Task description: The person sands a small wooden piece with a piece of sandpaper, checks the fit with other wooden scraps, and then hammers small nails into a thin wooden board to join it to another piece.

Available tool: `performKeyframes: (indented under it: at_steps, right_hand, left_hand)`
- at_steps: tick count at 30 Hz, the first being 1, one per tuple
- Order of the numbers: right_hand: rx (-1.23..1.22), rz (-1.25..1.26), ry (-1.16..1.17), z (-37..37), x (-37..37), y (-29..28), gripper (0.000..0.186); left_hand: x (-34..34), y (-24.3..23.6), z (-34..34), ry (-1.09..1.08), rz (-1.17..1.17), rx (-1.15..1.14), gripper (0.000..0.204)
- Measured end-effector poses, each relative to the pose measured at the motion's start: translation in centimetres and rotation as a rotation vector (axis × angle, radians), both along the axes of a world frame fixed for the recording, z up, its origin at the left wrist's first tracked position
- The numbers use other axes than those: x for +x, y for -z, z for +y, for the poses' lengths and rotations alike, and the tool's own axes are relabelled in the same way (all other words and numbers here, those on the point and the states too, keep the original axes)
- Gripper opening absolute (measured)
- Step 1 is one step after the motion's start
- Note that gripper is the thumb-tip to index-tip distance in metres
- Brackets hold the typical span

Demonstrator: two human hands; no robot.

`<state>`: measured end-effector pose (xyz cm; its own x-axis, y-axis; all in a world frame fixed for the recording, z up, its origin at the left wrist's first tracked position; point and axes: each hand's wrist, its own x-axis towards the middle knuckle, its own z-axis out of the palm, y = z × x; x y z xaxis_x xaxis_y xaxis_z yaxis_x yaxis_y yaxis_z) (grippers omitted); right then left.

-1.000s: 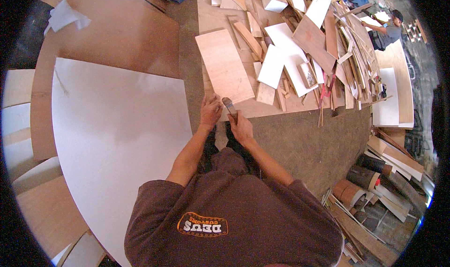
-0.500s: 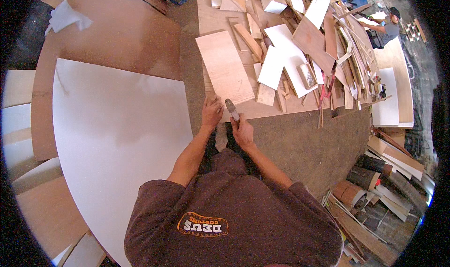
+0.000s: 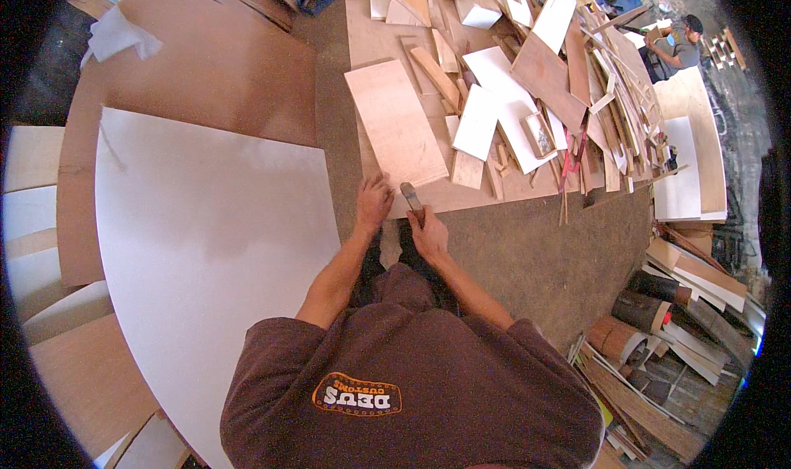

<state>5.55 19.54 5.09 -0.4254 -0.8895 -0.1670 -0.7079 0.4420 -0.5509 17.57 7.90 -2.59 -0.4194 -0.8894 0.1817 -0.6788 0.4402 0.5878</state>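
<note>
Just beyond the table's near edge, my right hand (image 3: 430,236) is closed round a short hand tool (image 3: 410,195) with a narrow greyish head; its exact kind is unclear. The head points away from me, close to the near end of a rectangular plywood board (image 3: 395,123). Beside that board's near left corner is my left hand (image 3: 375,202), its fingers bent and drawn together. Whatever they pinch is too small to make out. The board lies flat on the wooden work table (image 3: 486,193).
Offcuts and a white panel (image 3: 507,90) are heaped across the table's right side. A small open box (image 3: 540,134) sits among them. Large white sheet (image 3: 214,222) stands close on my left. Another person (image 3: 680,47) works at far right. Scrap wood (image 3: 651,403) lies at lower right.
The tool in my right hand has turned slightly and its head has shifted a little right and nearer me. My left hand stays by the board's corner, its fingers slightly shifted.
</note>
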Motion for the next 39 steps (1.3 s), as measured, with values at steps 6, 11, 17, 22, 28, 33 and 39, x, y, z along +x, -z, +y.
performKeyframes:
  at_steps: [6,11,17,22,28,33,39]
  right_hand:
    - [0.01,-0.028,0.185,-1.3,-1.7,-0.2,0.032]
    - [-0.163,-0.131,0.143,-4.9,-5.0,0.4,0.029]
    - [-0.431,0.08,0.017,-9.7,-8.3,4.6,0.032]
    - [-0.311,0.137,0.085,-11.5,-7.7,5.5,0.037]
    - [-0.175,0.035,0.089,-11.7,-6.8,4.7,0.042]
    - [-0.124,0.21,0.139,-12.3,-7.2,3.9,0.04]
    - [-0.009,-0.089,0.1,-13.4,-9.5,4.3,0.042]
  left_hand:
    - [-0.1,0.5,0.5,-0.08,0.299,0.143,0.016]
    - [-0.9,-0.9,-0.1,-0.154,0.28,0.045,0.036]
    - [-0.9,-1.3,-1.1,-0.131,0.735,0.764,0.048]
    - [-0.9,1.4,-3.6,-0.466,0.856,0.831,0.055]
    - [-2.3,-1.3,-5.5,-0.495,0.922,1.043,0.045]
    - [-4.2,0.6,-7.4,-0.661,0.819,0.93,0.038]
    - [-3.8,1.3,-9.8,-0.55,0.83,1.075,0.041]
